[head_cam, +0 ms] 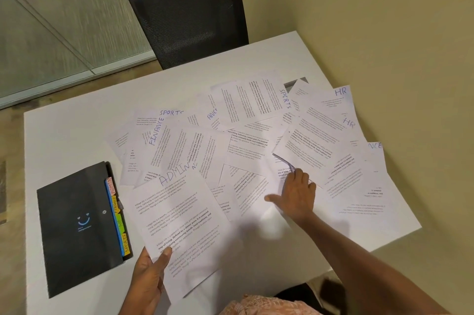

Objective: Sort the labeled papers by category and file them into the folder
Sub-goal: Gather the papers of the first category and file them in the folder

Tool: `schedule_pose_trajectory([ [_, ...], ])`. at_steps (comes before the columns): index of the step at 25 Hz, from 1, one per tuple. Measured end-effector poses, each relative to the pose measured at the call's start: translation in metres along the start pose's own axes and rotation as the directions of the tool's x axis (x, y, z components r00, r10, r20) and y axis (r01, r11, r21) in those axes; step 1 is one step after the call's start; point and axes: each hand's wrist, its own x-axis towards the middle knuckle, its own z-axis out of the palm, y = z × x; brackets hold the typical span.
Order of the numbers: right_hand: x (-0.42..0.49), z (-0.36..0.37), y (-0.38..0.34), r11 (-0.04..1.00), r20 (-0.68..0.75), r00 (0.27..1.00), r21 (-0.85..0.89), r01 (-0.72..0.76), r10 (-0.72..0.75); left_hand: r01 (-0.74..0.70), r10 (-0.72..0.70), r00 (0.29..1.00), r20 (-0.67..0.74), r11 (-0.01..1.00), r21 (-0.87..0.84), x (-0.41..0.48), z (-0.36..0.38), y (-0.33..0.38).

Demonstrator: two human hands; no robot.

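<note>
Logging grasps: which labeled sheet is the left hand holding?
The ADMIN sheet, pinched at its lower corner by the left hand; the SPORTS, FINANCE and HR sheets lie on the table.

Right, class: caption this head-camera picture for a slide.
Left hand holds the ADMIN sheet; right hand rests on loose labelled papers on a white table, black tabbed folder alongside.
</note>
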Motion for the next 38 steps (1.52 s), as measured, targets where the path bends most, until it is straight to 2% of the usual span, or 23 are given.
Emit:
schedule_pose_trajectory([
  [4, -0.003, 0.003, -0.021, 0.993, 0.008, 0.996, 0.078, -0.090, 0.089, -0.004, 0.004, 1.000, -0.004, 1.000, 0.013, -0.002, -0.002, 0.001],
  [8, -0.012, 0.000, -0.033, 0.985, 0.025, 0.995, 0.141, -0.101, 0.099, -0.001, 0.001, 1.000, -0.027, 1.000, 0.014, 0.000, -0.001, 0.000],
  [11, -0.024, -0.005, -0.034, 0.933, -0.013, 0.992, 0.342, -0.112, 0.124, -0.004, 0.003, 1.000, -0.028, 1.000, -0.022, 0.001, -0.006, 0.000],
  [13, -0.030, -0.026, -0.023, 0.776, 0.057, 0.977, 0.599, -0.198, 0.206, -0.016, 0.016, 1.000, -0.017, 0.999, -0.029, 0.001, -0.009, 0.000],
  [14, -0.033, -0.036, -0.014, 0.642, 0.135, 0.958, 0.717, -0.272, 0.254, -0.021, 0.021, 1.000, -0.004, 0.999, -0.038, 0.000, -0.009, 0.001],
  [15, -0.036, -0.042, -0.001, 0.522, 0.193, 0.933, 0.786, -0.332, 0.302, -0.024, 0.025, 1.000, 0.010, 0.998, -0.051, -0.001, -0.010, 0.000],
  [16, -0.040, -0.045, 0.017, 0.446, 0.211, 0.915, 0.821, -0.357, 0.344, -0.026, 0.027, 0.999, 0.018, 0.998, -0.061, -0.001, -0.011, -0.001],
  [22, -0.069, -0.052, 0.123, 0.146, 0.357, 0.722, 0.834, -0.533, 0.592, -0.006, 0.006, 1.000, 0.009, 0.999, -0.051, 0.009, -0.016, -0.004],
  [25, -0.084, -0.052, 0.150, -0.003, 0.402, 0.657, 0.855, -0.519, 0.637, -0.019, 0.020, 1.000, 0.023, 0.998, -0.065, 0.008, -0.011, -0.001],
  [27, -0.090, -0.048, 0.158, -0.060, 0.419, 0.620, 0.856, -0.514, 0.663, -0.017, 0.019, 0.999, 0.036, 0.998, -0.062, 0.008, -0.007, 0.002],
  [31, -0.091, -0.042, 0.164, -0.131, 0.448, 0.564, 0.848, -0.513, 0.694, 0.010, -0.009, 1.000, 0.022, 1.000, -0.018, 0.010, -0.003, 0.009],
  [35, -0.079, -0.036, 0.169, -0.227, 0.463, 0.471, 0.851, -0.474, 0.751, 0.004, -0.003, 1.000, 0.027, 1.000, -0.013, 0.005, 0.001, 0.015],
  [36, -0.076, -0.036, 0.166, -0.197, 0.445, 0.454, 0.847, -0.494, 0.772, 0.004, -0.004, 1.000, 0.031, 1.000, -0.012, 0.005, 0.002, 0.016],
  [37, -0.074, -0.036, 0.158, -0.107, 0.394, 0.452, 0.835, -0.539, 0.800, 0.007, -0.006, 0.999, 0.033, 1.000, -0.010, 0.005, 0.002, 0.016],
  [38, -0.072, -0.034, 0.150, 0.050, 0.305, 0.472, 0.796, -0.603, 0.827, 0.007, -0.007, 0.999, 0.037, 1.000, -0.009, 0.006, 0.002, 0.016],
])
